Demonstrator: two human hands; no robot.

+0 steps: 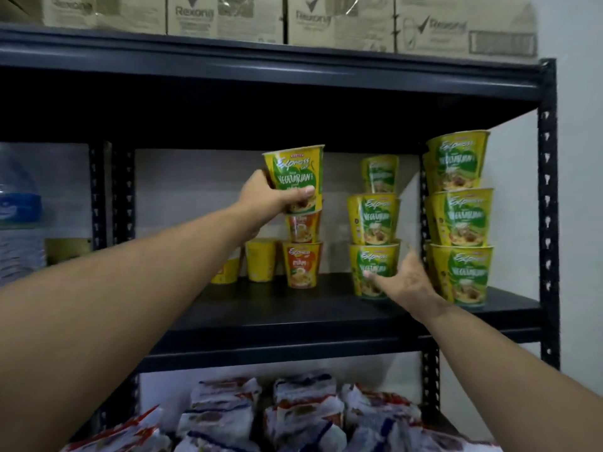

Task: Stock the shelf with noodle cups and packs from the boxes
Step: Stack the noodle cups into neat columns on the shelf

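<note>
My left hand (270, 197) grips a green and yellow vegetarian noodle cup (295, 172) and holds it on top of two stacked orange cups (301, 243) on the black shelf (293, 308). My right hand (403, 278) reaches with spread fingers to the bottom cup of a stack of three green cups (375, 223), its thumb touching that cup. Another stack of three green cups (461, 220) stands at the shelf's right end. Plain yellow cups (259, 261) stand behind the orange ones.
Noodle packs (293, 415) in white, red and blue wrappers fill the shelf below. Cardboard boxes (225, 17) line the top shelf. A large water bottle (19, 216) stands in the left bay. Black perforated uprights (548, 223) frame the shelf.
</note>
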